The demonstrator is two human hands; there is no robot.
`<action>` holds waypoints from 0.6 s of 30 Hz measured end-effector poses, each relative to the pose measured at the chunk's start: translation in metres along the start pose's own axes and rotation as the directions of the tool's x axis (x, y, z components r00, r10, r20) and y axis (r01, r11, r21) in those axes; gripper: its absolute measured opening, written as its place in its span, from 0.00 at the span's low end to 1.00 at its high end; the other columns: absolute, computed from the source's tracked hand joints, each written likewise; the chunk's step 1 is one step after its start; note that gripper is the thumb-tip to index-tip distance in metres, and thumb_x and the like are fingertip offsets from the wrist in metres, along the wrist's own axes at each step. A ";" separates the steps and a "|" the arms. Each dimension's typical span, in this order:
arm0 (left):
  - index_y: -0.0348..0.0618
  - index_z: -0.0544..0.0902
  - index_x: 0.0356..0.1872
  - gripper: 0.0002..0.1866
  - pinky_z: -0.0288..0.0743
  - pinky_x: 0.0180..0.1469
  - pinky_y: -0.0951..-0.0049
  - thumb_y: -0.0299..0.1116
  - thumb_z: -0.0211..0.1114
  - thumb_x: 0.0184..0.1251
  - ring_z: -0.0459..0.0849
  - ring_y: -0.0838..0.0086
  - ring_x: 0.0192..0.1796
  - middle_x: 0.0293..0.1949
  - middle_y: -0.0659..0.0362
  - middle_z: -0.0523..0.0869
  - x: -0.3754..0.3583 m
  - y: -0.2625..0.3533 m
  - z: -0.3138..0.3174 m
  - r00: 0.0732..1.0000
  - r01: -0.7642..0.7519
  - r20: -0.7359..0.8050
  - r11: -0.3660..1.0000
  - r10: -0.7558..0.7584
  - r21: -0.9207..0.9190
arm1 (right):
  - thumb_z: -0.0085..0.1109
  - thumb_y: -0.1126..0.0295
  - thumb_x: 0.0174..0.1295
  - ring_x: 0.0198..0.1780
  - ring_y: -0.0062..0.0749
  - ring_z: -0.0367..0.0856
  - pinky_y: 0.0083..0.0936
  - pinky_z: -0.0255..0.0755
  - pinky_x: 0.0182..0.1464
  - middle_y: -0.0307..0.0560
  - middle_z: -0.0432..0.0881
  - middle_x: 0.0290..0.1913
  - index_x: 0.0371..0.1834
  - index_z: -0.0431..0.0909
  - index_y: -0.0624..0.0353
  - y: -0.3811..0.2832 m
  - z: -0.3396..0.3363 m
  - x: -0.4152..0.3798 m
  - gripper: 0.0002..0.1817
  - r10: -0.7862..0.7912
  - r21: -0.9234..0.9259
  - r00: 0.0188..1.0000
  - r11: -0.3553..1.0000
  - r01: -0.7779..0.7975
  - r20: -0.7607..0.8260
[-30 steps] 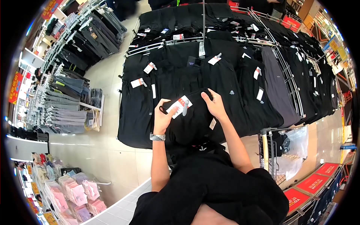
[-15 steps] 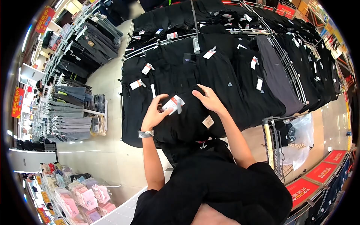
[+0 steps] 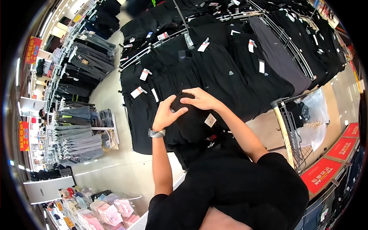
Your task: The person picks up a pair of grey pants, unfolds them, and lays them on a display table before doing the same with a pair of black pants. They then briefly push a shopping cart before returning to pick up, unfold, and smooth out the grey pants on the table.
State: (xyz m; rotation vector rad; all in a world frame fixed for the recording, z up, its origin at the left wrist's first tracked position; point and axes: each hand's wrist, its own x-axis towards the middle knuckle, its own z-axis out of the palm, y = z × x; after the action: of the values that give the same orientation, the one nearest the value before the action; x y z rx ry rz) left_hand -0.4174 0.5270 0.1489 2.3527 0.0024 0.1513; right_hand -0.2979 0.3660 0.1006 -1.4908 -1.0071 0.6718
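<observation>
A pair of black trousers (image 3: 191, 124) is held in front of my body, its top edge bunched between my two hands. My left hand (image 3: 166, 113) curls round the left side of that bunched cloth, with the thumb on the near face; a metal-band watch (image 3: 156, 133) circles this wrist. On the other side, my right hand (image 3: 202, 100) grips the top edge, thumb pointing left and fingers over the fold. A beige tag (image 3: 210, 120) hangs on the cloth below my right hand. Parts of the trousers merge with the black shirt (image 3: 230, 180) I wear.
Black trousers with white tags (image 3: 226, 76) cover the rack ahead, with a grey pair (image 3: 278, 57) among them. A wire cart (image 3: 287, 130) holding clear plastic stands right. Hanging trousers (image 3: 76, 130) line the left. Pink packs (image 3: 107, 212) sit lower left; red signs (image 3: 318, 176) lower right.
My hands have drawn closer together and bunched the top of the trousers. The red-and-white tag beside my left hand is now out of sight. The whole view has turned slightly.
</observation>
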 end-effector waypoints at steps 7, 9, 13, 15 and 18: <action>0.35 0.74 0.26 0.19 0.60 0.19 0.76 0.37 0.75 0.54 0.64 0.81 0.16 0.15 0.57 0.71 -0.010 0.004 0.001 0.995 0.010 -0.098 1.000 -0.009 0.005 | 0.60 0.55 0.67 0.36 0.19 0.71 0.24 0.70 0.41 0.40 0.79 0.34 0.45 0.78 0.66 0.017 0.006 -0.001 0.21 -0.018 0.173 0.994 0.985 0.000 0.105; 0.35 0.74 0.25 0.19 0.59 0.19 0.76 0.36 0.76 0.54 0.63 0.82 0.16 0.15 0.57 0.71 -0.006 0.002 -0.002 0.981 -0.066 -0.185 0.998 0.063 -0.012 | 0.61 0.55 0.64 0.41 0.22 0.75 0.24 0.72 0.47 0.42 0.81 0.41 0.55 0.74 0.65 0.026 0.009 -0.005 0.25 -0.037 0.301 0.991 0.954 -0.004 0.130; 0.35 0.73 0.26 0.20 0.57 0.20 0.74 0.38 0.76 0.53 0.56 0.79 0.18 0.15 0.55 0.64 0.002 0.008 -0.027 0.941 -0.009 -0.336 0.995 0.041 0.095 | 0.72 0.52 0.53 0.49 0.26 0.76 0.24 0.71 0.55 0.46 0.81 0.51 0.62 0.69 0.66 0.080 0.014 -0.027 0.39 0.198 0.178 0.957 0.955 -0.237 0.211; 0.35 0.73 0.26 0.20 0.59 0.21 0.72 0.39 0.76 0.53 0.58 0.74 0.18 0.15 0.54 0.65 0.009 0.003 -0.040 0.911 -0.042 -0.401 0.987 0.100 0.152 | 0.74 0.57 0.51 0.47 0.25 0.77 0.24 0.71 0.53 0.47 0.82 0.47 0.57 0.73 0.69 0.101 0.025 -0.042 0.35 0.352 0.096 0.910 0.920 -0.379 0.219; 0.35 0.76 0.29 0.19 0.65 0.26 0.68 0.39 0.75 0.55 0.64 0.60 0.20 0.19 0.48 0.73 0.021 -0.002 -0.065 0.888 -0.008 -0.449 0.978 0.103 0.210 | 0.76 0.59 0.48 0.45 0.25 0.77 0.23 0.71 0.51 0.47 0.84 0.42 0.49 0.77 0.71 0.123 0.044 -0.067 0.31 0.452 -0.063 0.889 0.892 -0.448 0.077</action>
State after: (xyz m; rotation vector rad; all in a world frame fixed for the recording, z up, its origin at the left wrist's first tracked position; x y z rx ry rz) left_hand -0.4039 0.5750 0.1954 2.4636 0.1890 0.7670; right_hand -0.3399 0.3313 -0.0357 -1.7669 -0.7438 1.0607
